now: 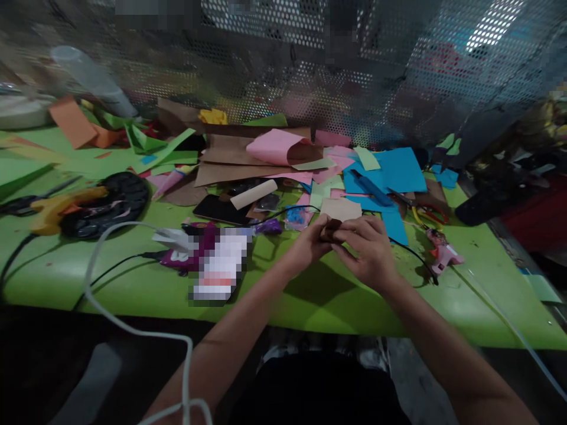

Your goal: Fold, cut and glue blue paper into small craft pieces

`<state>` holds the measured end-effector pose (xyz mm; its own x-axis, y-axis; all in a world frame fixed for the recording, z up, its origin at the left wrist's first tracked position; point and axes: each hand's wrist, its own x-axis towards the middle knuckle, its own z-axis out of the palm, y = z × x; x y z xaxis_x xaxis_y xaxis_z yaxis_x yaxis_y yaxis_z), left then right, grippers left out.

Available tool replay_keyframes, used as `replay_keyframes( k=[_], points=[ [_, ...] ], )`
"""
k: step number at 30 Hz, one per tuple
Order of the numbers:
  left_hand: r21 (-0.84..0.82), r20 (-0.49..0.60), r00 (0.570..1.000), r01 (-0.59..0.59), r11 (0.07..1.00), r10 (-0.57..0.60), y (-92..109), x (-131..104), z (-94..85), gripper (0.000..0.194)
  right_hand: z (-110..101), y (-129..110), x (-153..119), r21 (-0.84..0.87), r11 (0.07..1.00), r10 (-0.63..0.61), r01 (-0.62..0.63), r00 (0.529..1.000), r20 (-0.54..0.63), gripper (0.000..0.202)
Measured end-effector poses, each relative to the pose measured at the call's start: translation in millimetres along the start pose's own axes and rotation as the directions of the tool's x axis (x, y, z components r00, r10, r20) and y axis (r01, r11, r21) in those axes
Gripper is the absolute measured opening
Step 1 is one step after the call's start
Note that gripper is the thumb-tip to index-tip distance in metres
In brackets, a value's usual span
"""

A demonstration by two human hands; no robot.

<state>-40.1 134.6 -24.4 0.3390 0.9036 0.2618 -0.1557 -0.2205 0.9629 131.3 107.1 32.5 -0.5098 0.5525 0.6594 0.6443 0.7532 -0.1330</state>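
My left hand (312, 243) and my right hand (370, 251) meet above the front half of the green table. Both are closed, pinching a small folded brown piece (330, 229), which looks like paper or felt. My fingers cover much of it. Just behind the hands shows a cream sheet (341, 208). Blue sheets (403, 168) lie beyond my right hand, with scissors (427, 215) to their right. A pink glue gun (444, 255) rests farther right on the table. To the left of my left hand is a small purple packet (268, 227).
A phone (224, 260) and a purple power strip (188, 251) with plugged cables sit left of centre. A white cable (133, 324) hangs over the front edge. At left lies a yellow glue gun (57, 209) by a black round tray (128, 195). Brown and pink sheets (274, 147) pile up behind.
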Motion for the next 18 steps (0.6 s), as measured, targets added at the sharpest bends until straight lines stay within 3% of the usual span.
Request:
replay_keyframes(
  k=[4,9,13,18],
  points=[
    [-0.062,0.033,0.999,-0.001,0.998,0.003,0,2,0.9,0.039,2,0,-1,-0.023,1.0,0.0,0.0,1.0,-0.013,0.012],
    [0.06,0.019,1.0,0.002,0.998,-0.003,5,2,1.6,0.036,0,-1,0,-0.055,0.998,-0.021,0.019,0.999,-0.026,0.013],
    [0.122,0.019,0.999,0.046,0.992,-0.048,12,3,1.9,0.03,-4,-1,2,0.012,1.0,0.001,0.0,0.999,-0.046,0.013],
    [0.09,0.017,1.0,0.025,0.996,-0.027,14,3,1.4,0.028,-5,0,1,-0.002,1.0,0.006,-0.006,0.999,0.047,0.011]
  ],
)
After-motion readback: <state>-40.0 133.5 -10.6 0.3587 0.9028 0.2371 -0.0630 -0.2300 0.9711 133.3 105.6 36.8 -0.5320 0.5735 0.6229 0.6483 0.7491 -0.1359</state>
